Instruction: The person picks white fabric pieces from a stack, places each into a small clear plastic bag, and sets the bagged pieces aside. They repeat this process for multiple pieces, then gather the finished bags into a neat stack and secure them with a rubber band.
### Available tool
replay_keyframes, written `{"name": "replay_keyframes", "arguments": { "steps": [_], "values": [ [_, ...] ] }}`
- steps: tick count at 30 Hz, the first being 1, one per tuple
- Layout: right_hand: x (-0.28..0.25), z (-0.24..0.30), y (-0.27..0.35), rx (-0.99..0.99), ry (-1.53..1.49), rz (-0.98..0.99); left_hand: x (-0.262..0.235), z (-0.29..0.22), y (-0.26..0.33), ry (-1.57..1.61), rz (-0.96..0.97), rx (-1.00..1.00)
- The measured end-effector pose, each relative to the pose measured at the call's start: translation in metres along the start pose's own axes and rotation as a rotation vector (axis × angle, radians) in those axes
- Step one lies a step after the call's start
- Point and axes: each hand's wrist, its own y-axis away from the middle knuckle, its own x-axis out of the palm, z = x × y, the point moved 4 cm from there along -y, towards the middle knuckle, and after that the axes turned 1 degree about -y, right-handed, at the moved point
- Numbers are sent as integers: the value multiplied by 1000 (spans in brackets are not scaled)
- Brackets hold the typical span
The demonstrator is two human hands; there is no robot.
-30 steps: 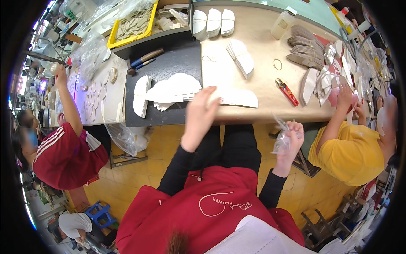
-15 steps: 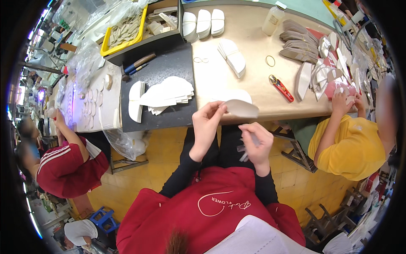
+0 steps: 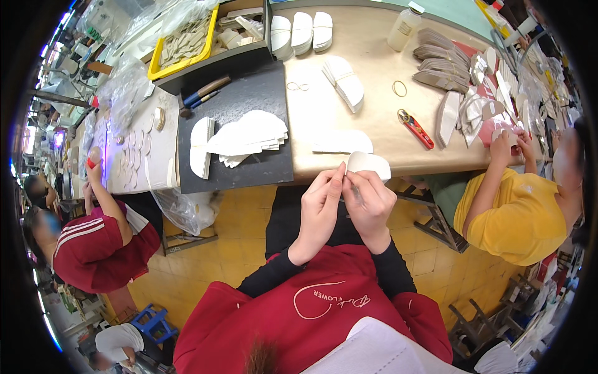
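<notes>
1. Both hands have drawn closer together than half a second ago, now meeting just below the bench edge (image 3: 349,171).
2. Left hand (image 3: 319,209) and right hand (image 3: 372,206) both pinch a white insole (image 3: 369,165); its curved end stands above the fingertips (image 3: 340,177), over the bench edge.
3. Clear plastic bottle (image 3: 403,28) with pale cap stands at far bench side.
4. Yellow tray (image 3: 187,40) of grey pieces sits upper left.
5. Red-handled snips (image 3: 414,128) lie right of insole.
</notes>
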Motion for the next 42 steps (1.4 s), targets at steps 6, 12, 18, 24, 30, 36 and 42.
{"name": "replay_keyframes", "arguments": {
  "steps": [6,12,18,24,30,36,42],
  "values": [
    [3,-10,1,147,-131,79,-4,-2,-2,-147,31,82],
    [-1,-22,2,424,-461,254,-20,-1,-14,-183,216,61],
    [-6,-15,3,295,-363,242,-21,-8,-15,-254,278,118],
    [3,-4,7,147,-111,80,-10,-16,-8,-400,187,113],
    [4,-12,8,302,-292,176,-18,-16,-8,-364,220,86],
    [4,-23,12,615,-650,293,-28,-5,-13,-129,288,0],
    [-1,-9,7,288,-324,194,-27,-7,-11,-223,195,37]
  ]
}}
